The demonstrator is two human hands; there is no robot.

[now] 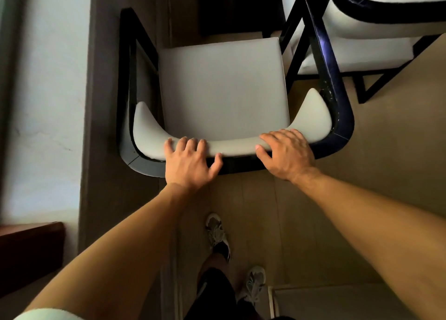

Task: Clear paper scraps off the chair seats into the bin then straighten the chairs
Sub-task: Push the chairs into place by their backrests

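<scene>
A chair with a black frame and a pale grey padded seat (pixel 222 88) stands right below me, seen from behind its curved backrest (pixel 231 148). No paper scraps show on its seat. My left hand (pixel 189 161) grips the top of the backrest left of centre, fingers curled over the padding and thumb on the black frame. My right hand (pixel 287 152) holds the same backrest right of centre, fingers spread over its top edge. A second chair of the same kind (pixel 357 51) stands to the upper right, its seat bare where visible. No bin is in view.
A white wall (pixel 45 90) runs along the left, close to the chair's left armrest. A dark wooden piece (pixel 29 254) sits at the lower left. My feet in grey sneakers (pixel 217 235) stand on the tan floor behind the chair. Dark furniture (pixel 231 6) lies beyond the seat.
</scene>
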